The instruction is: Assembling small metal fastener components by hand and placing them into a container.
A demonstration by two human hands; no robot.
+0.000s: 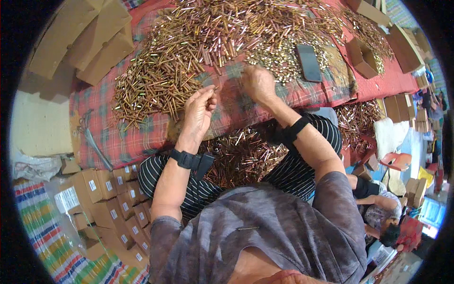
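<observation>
My left hand [199, 108] is closed in a pinch above the plaid cloth [142, 142]. A small tip of a metal piece pokes out from its fingertips, the rest hidden. To its right, my right hand [259, 85] is curled and slightly blurred; what its fingers hold, if anything, is hidden. Just beyond the right hand lies a spread of small shiny metal pieces [279, 57], too small to name surely. A big heap of thin gold and copper coloured metal rods [161, 73] covers the cloth beyond and left of my left hand.
A dark phone [309, 63] lies on the small pieces. Scissors-like metal tongs [97, 146] rest at the cloth's left edge. Cardboard boxes [99, 40] stand far left, small labelled boxes [113, 213] near left. More rods [241, 158] lie between my knees. Another person [383, 208] sits at right.
</observation>
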